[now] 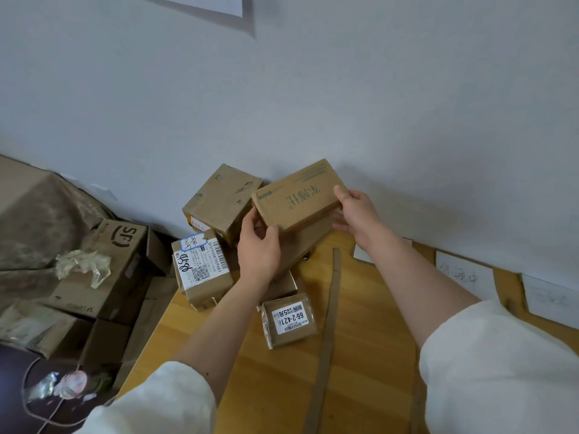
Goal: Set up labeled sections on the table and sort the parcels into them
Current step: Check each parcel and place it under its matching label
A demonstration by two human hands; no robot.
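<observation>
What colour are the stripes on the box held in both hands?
Grey-green, printed on the brown held box; the head view shows them.

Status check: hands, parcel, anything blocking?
Both hands grip one box, lifted over the pile. Cardboard strip lies on table. Nothing blocking.

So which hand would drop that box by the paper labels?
Probably the right hand: it grips the box on the side nearest the labels. The left hand holds the far end, by the pile.
</observation>
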